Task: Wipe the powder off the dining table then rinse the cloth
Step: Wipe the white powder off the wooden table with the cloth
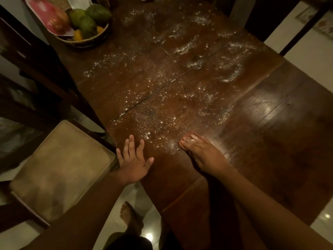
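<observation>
**Operator:** What's on my left?

**Guide:** At your 9 o'clock a chair cushion (59, 170) sits tucked against the table edge. At 11 o'clock a fruit basket (86, 43) stands on the far-left corner, just beside the dusted patch.

**Operator:** And my hands?

**Guide:** Your left hand (134, 163) lies flat on the near-left edge of the dining table (281, 127), fingers spread, grasping nothing. Your right hand (203, 156) also holds nothing that can be made out. Its fingers are drawn together and fairly straight, and the whitened fingertips (188, 139) touch the wood at the near rim of the spill.

**Operator:** Where does the powder lie from there?

**Guide:** The powder (162, 98) starts between your hands and runs away from you toward 12 o'clock, along the table's long axis. The thickest smears are near 1 o'clock of your right hand. That hand is the nearer one, already touching the edge of it. To your 3 o'clock the boards look mostly bare and glossy.

**Operator:** The cloth?

**Guide:** The cloth isn't in view, and you'd likely need to fetch it before any wiping starts. My guess is strokes pulled toward you, down the long axis, would suit.

**Operator:** Any labels?

**Guide:** No writing or brand is readable anywhere.
</observation>
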A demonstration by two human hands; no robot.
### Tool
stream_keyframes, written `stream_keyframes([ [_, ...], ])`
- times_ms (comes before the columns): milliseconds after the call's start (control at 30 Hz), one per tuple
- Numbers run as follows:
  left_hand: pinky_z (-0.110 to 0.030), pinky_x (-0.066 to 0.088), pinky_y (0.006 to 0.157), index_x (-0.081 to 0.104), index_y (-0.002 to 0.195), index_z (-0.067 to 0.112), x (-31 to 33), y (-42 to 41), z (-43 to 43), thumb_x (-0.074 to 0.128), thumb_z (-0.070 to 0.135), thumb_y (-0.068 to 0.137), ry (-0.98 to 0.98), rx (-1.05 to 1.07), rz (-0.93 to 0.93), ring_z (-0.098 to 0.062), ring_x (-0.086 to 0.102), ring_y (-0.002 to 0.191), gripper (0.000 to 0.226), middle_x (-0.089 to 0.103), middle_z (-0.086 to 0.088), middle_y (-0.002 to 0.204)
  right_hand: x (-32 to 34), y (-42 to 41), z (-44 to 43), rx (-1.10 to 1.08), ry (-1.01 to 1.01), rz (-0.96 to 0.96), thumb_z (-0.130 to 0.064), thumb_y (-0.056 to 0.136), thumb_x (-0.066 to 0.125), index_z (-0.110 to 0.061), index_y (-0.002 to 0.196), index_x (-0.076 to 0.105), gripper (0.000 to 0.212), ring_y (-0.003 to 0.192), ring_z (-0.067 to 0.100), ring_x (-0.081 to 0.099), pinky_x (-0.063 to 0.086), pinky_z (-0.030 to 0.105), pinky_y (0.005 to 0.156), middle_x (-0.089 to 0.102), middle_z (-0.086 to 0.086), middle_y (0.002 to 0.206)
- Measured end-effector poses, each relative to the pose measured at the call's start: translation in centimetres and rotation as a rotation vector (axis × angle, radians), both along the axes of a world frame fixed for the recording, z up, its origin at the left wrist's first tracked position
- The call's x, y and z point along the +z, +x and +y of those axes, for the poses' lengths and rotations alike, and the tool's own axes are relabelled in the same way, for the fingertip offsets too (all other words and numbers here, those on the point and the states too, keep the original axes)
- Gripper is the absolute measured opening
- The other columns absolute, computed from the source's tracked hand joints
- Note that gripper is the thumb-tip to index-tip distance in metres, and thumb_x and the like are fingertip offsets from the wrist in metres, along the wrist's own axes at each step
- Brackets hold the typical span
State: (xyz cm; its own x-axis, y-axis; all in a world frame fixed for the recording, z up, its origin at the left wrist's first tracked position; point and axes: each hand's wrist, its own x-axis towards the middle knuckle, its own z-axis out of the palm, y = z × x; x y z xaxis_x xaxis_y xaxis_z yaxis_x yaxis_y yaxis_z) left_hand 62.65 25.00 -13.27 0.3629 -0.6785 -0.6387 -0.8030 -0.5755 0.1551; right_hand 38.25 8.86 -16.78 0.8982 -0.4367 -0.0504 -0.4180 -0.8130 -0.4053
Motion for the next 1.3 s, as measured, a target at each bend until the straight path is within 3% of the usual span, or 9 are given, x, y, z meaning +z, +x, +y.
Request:
stream_keyframes([
  [100,-0.058,-0.020,0.111,-0.019,0.152,0.021,-0.1,0.0,-0.1,0.023,0.061,0.097,0.014,0.001,-0.009,-0.029,-0.038,0.140,0.080,-0.044,-0.012,0.150,0.5,0.3,-3.9,-0.208,0.028,0.058,-0.025,0.101,0.039,-0.044,0.151,0.032,0.054,0.144,0.004,0.026,0.019,0.046,0.124,0.033,-0.018,0.157],
  [200,-0.059,-0.019,0.111,-0.019,0.152,0.022,-0.1,0.0,-0.1,0.022,0.062,0.097,0.022,0.004,-0.020,-0.029,-0.036,0.141,0.080,-0.043,-0.012,0.150,1.4,3.7,-3.2,-0.392,0.030,-0.002,-0.014,0.100,0.042,-0.029,0.150,0.040,0.053,0.148,0.016,0.028,0.019,0.050,0.123,0.041,-0.004,0.156],
  [367,-0.061,-0.016,0.111,-0.020,0.152,0.025,-0.3,0.1,-0.1,0.023,0.063,0.096,0.014,0.020,0.014,-0.028,-0.039,0.139,0.080,-0.045,-0.009,0.149,1.6,4.6,-4.0,0.120,0.049,0.056,-0.015,0.099,0.043,-0.034,0.151,0.038,0.055,0.147,0.016,0.030,0.016,0.044,0.124,0.040,-0.009,0.156],
  [567,-0.063,-0.016,0.111,-0.019,0.152,0.025,-0.3,0.2,0.0,0.023,0.062,0.097,-0.005,0.018,0.036,-0.029,-0.040,0.138,0.079,-0.047,-0.010,0.148,2.4,10.4,-4.8,-0.401,0.022,0.000,-0.003,0.094,0.045,-0.026,0.150,0.039,0.060,0.149,0.018,0.026,0.004,0.039,0.125,0.037,-0.003,0.158],
  [767,-0.064,-0.013,0.112,-0.016,0.153,0.028,-0.8,0.0,0.0,0.026,0.063,0.096,-0.020,0.043,0.004,-0.027,-0.036,0.141,0.079,-0.046,-0.005,0.149,2.9,11.9,-3.5,0.182,0.126,0.037,-0.004,0.093,0.051,-0.034,0.152,0.036,0.067,0.148,0.011,0.019,0.000,0.040,0.124,0.035,-0.010,0.158],
  [967,-0.062,-0.011,0.113,-0.013,0.153,0.033,-2.0,-0.3,0.3,0.027,0.066,0.094,-0.070,0.083,-0.067,-0.025,-0.033,0.142,0.079,-0.050,0.003,0.139,2.6,14.9,-6.9,-0.445,0.109,-0.033,-0.001,0.096,0.043,-0.019,0.154,0.032,0.062,0.152,0.021,0.019,-0.003,0.040,0.125,0.031,0.006,0.161],
  [1133,-0.065,-0.005,0.112,-0.008,0.153,0.034,-2.4,-0.3,0.4,-0.001,0.076,0.070,-0.076,0.064,-0.076,-0.020,-0.033,0.137,0.094,-0.046,0.002,0.144,2.2,17.7,-2.5,0.045,0.056,-0.044,0.001,0.090,0.048,-0.018,0.156,0.027,0.072,0.153,0.023,0.015,0.001,0.040,0.126,0.029,0.006,0.162],
  [1233,-0.074,0.024,0.101,0.031,0.147,0.026,-1.5,-0.5,0.3,0.026,0.069,0.078,-0.122,0.116,-0.050,-0.027,0.008,0.143,0.082,0.009,-0.011,0.162,2.0,14.9,-4.0,0.307,0.158,-0.007,-0.003,0.092,0.052,-0.029,0.153,0.036,0.068,0.149,0.009,0.016,0.001,0.031,0.123,0.035,-0.005,0.158],
  [1300,-0.074,0.021,0.103,0.028,0.149,0.026,-1.3,-0.4,0.2,0.023,0.070,0.076,-0.121,0.106,-0.049,-0.026,0.007,0.145,0.085,0.007,-0.013,0.162,2.1,13.1,-6.4,0.241,0.182,0.018,-0.003,0.091,0.054,-0.036,0.148,0.041,0.067,0.146,0.006,0.024,0.004,0.035,0.123,0.039,-0.011,0.155],
])
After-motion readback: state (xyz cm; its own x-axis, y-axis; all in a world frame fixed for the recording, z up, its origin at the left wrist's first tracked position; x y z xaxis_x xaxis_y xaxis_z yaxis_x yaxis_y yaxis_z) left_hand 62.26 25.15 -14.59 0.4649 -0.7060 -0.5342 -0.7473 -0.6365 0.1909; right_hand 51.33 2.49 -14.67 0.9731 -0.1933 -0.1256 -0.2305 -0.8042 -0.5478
